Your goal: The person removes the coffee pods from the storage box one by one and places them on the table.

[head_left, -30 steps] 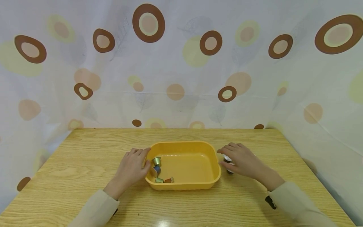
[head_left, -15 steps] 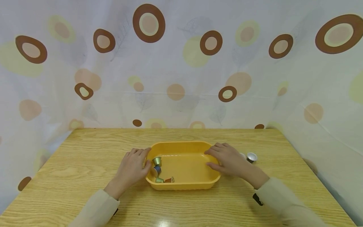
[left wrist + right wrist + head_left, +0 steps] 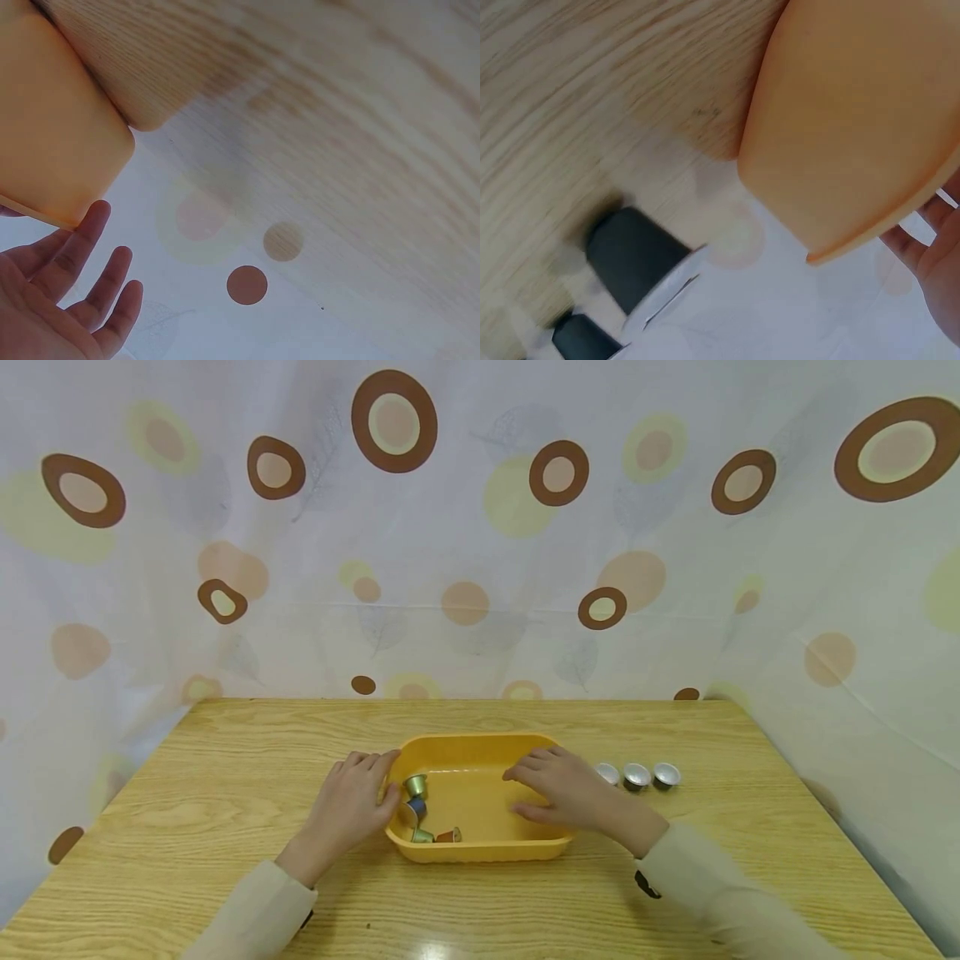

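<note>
My left hand (image 3: 347,802) holds the left rim of a yellow plastic tub (image 3: 480,855), thumb over the inside. In the left wrist view, a fingertip of the left hand (image 3: 52,300) touches the outer rim and two other fingers spread away. Above the tub's right part hovers my right hand (image 3: 558,789), thumb and forefinger apart, with nothing visible between them. At the tub's left end lie several coffee capsules: gold-green (image 3: 416,787), blue (image 3: 416,807), pale green (image 3: 422,836) and red-brown (image 3: 448,836).
Right of the tub, silver-topped dark capsules (image 3: 636,777) stand in a row, partly covered by my right arm. One dark capsule (image 3: 637,259) shows large in the right wrist view. A patterned curtain (image 3: 480,568) borders the wooden table (image 3: 225,777) behind and at both sides.
My right hand has moved left, from over the dark capsules to above the inside of the tub, uncovering the row of silver lids. The left hand and the tub have stayed in place.
</note>
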### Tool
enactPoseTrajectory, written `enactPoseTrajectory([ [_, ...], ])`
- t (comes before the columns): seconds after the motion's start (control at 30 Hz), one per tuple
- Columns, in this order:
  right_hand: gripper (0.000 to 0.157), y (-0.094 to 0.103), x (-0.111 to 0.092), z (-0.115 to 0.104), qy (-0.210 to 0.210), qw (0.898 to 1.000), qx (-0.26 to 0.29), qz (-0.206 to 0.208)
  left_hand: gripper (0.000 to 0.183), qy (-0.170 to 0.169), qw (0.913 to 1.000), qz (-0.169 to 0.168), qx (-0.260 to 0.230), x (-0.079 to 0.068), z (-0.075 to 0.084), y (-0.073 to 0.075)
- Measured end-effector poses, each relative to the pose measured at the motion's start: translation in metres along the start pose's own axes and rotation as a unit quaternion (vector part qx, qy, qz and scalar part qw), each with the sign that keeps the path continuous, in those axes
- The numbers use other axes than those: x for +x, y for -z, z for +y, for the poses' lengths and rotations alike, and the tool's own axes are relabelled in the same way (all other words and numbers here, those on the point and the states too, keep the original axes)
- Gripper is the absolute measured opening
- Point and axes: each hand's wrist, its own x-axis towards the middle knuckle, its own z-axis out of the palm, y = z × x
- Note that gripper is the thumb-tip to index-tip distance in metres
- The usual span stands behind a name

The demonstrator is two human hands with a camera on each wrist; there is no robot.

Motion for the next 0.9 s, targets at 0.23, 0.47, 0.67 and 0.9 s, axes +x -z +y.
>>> enactPoseTrajectory([
  [0.23,0.035,-0.004,0.012,-0.01,-0.002,0.999,0.019,-0.033,0.042,0.002,1.0,-0.005,0.002,0.0,0.001,0.001],
  [0.47,0.037,-0.007,0.022,-0.018,-0.004,0.997,0.025,-0.066,0.042,0.002,1.0,-0.004,0.004,0.001,0.001,0.0],
  [0.67,0.039,-0.01,0.029,-0.025,0.003,0.996,0.029,-0.086,0.042,0.001,1.0,-0.001,0.005,0.001,0.001,0.0],
  [0.9,0.038,-0.013,0.038,-0.032,0.022,0.993,0.04,-0.106,0.041,0.003,1.0,-0.002,0.004,0.0,0.001,0.0],
])
